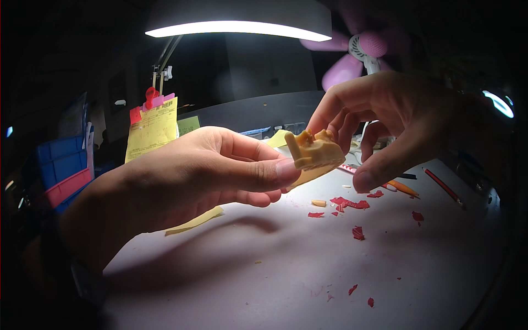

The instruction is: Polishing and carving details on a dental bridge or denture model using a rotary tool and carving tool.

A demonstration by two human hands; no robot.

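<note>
Bench [220, 297] below, stretching pale beneath both hands and catching light from a long lamp [242, 28] overhead. Seeing a pink fan [374, 44] standing at the back right, and blue bins [58, 165] sitting in shadow at the far left. Reaching in with the left hand [214, 165], clamping thumb and fingers on one end of a notched cream piece [318, 155] and holding it up above the bench, near mid-view. Bringing the right hand [401, 121] close beside its other end, with thumb standing well apart from the curled fingers; being unable to tell any fingertip contact from a narrow gap behind the ragged, orange-tinged upper edge. Judging by this, probably checking or adjusting the piece in mid-air rather than setting it down. Seemingly calling next for keeping the left pinch steady, bringing the right thumb in toward the fingers, and going lightly on that uneven edge, possibly crumbling under pressure. Noting a red pencil [445, 187] lying at the right, red flakes [358, 233] scattering over the bench and, smaller still, a tan chip [318, 203] resting beside some of them.
</note>
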